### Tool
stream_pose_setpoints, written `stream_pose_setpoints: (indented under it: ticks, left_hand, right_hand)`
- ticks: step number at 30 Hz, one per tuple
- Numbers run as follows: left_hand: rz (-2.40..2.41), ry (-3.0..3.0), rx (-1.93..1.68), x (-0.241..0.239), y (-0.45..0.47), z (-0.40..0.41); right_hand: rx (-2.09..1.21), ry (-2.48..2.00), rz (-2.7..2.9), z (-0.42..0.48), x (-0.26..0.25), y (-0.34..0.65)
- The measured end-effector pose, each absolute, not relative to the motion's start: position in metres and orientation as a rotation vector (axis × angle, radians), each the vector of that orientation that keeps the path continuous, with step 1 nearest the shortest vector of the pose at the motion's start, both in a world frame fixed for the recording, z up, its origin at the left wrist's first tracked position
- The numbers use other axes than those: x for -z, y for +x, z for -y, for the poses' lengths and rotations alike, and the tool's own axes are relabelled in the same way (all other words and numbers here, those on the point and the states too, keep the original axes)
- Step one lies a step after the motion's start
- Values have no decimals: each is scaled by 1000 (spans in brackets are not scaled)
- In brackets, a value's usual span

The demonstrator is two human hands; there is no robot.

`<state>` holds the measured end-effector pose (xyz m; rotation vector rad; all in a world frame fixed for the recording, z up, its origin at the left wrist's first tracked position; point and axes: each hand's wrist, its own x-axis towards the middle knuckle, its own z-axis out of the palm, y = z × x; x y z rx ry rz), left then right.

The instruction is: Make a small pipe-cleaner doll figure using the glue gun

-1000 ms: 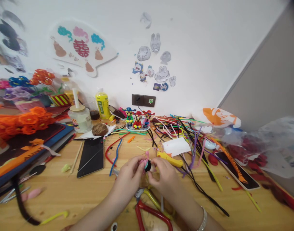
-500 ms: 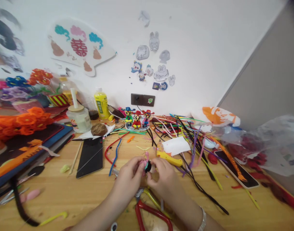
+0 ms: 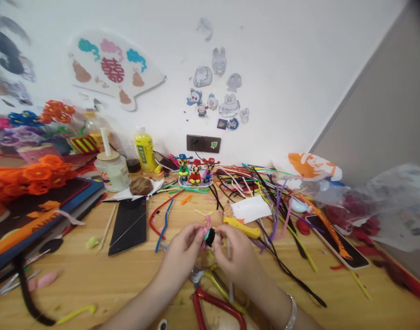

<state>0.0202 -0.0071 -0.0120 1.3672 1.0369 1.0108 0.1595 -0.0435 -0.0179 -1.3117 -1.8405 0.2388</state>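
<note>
One small pink, teal and black piece (image 3: 209,236) sits at lower centre, its pink side pinched by the left hand (image 3: 185,246), its other end by the right hand's (image 3: 236,248) fingers; a light, steady pinch should avoid crushing it. One pair of pliers (image 3: 215,299) lies below; three figurines (image 3: 195,173) stand beyond.

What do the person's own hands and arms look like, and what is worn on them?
The left hand and right hand wear no gloves. No sleeve is in view near them. A pale, shiny bracelet circles the right forearm.
</note>
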Motion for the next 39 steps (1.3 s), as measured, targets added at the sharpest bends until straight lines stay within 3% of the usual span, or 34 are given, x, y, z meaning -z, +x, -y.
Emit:
stream_pose_setpoints:
  ticks: [10,19,39]
  left_hand:
    - [-1003,1291,-1009,9,20,6]
    - [-885,1250,-1009,14,24,11]
    - [-1002,1541,-1061,35,22,9]
  right_hand:
    - [-326,-1364,1595,37,18,167]
    - [-618,-1312,1545,29,28,165]
    - [-409,-1271,1685,35,24,159]
